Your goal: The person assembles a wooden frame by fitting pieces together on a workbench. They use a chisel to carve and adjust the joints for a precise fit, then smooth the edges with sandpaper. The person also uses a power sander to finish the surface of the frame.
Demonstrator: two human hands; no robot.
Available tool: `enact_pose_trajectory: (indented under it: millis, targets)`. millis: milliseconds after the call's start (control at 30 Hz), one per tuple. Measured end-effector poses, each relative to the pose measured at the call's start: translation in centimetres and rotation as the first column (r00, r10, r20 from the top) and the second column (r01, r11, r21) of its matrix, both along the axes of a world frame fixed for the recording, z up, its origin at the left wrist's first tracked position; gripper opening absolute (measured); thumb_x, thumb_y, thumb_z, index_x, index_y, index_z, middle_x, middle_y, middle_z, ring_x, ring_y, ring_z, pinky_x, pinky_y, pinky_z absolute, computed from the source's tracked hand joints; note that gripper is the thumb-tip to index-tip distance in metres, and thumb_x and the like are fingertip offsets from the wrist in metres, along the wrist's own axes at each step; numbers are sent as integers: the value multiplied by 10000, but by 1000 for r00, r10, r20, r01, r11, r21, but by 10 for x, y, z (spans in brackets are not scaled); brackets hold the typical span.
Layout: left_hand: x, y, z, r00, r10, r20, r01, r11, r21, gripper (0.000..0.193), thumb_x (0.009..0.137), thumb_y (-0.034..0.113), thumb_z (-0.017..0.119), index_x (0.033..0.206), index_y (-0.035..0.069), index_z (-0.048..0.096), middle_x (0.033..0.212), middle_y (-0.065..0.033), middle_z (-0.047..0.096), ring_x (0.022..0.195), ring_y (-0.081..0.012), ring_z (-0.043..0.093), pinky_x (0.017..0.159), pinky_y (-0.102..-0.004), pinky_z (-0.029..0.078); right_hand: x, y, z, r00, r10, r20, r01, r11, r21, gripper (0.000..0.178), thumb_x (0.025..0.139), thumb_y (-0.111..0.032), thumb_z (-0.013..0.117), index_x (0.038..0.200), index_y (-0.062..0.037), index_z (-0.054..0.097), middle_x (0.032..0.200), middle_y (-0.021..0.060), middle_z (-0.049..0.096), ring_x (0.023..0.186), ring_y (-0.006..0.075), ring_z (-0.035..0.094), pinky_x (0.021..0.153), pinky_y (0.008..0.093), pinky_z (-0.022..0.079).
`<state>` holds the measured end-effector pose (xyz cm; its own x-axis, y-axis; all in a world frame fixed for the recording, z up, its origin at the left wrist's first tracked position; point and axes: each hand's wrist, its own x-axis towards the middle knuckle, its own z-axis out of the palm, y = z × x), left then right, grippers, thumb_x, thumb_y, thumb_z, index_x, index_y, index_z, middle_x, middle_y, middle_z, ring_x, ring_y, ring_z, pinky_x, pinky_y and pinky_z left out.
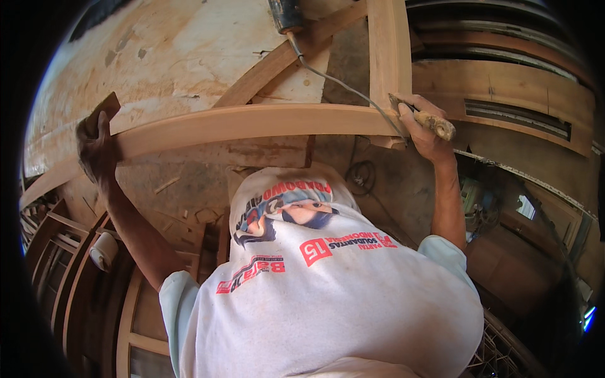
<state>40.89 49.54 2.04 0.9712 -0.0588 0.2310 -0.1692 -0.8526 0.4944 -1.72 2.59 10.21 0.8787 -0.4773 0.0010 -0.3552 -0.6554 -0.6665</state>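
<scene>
A long wooden frame piece lies crosswise in front of me, meeting an upright board near its right end. My left hand is closed around a small flat brown piece, close to the left part of the long piece. At the right joint, my right hand grips a putty knife by its worn wooden handle. Its dark blade points up and left, by the joint; I cannot tell whether it touches the wood.
Behind the frame stretches a pale stained board. A dark power tool sits at the top, its cord crossing the frame near the joint. Several wooden frames stand lower left, beside a white cup-like object. Wooden panels lie at right.
</scene>
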Motion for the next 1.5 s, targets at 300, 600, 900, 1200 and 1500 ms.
enact_pose_trajectory:
  millis: [300,600,900,1200,1500]
  targets:
    - [0,0,-2,1000,-15,24,15,1000,-6,596,916,564,710,1290,102,669,1201,-139,726,1156,-307,677,1014,-405,491,5,12,3,994,-104,41,106,994,-37,257,1013,-163,631,1194,1,711,1067,125,754,972,190,715,882,333,555]
    - [6,5,-8,999,-38,15,38,999,-7,588,918,565,719,1267,92,684,1178,-116,740,1125,-277,690,991,-389,503,3,10,8,991,-98,96,106,991,-86,234,999,-132,636,1179,-1,710,1029,124,763,930,185,730,844,332,564]
    - [8,8,-10,999,-43,18,43,999,5,573,916,559,722,1253,99,682,1150,-121,740,1108,-289,696,981,-393,509,-1,6,2,991,-97,94,99,995,-18,216,998,-133,635,1147,-4,722,1007,120,760,894,189,732,814,326,572]
    - [5,4,-4,1000,-2,27,0,997,77,592,914,574,704,1267,99,673,1170,-149,737,1131,-317,693,985,-417,509,7,9,8,996,-56,65,57,998,-22,219,983,-141,655,1151,-28,739,1020,103,761,898,185,733,810,320,575]
    - [4,4,-3,1000,13,14,-15,995,100,612,911,575,708,1275,84,667,1189,-164,734,1145,-335,685,995,-428,507,2,-5,8,999,-37,-21,38,998,42,226,973,-114,661,1163,-7,723,1059,118,759,947,180,721,846,322,564]
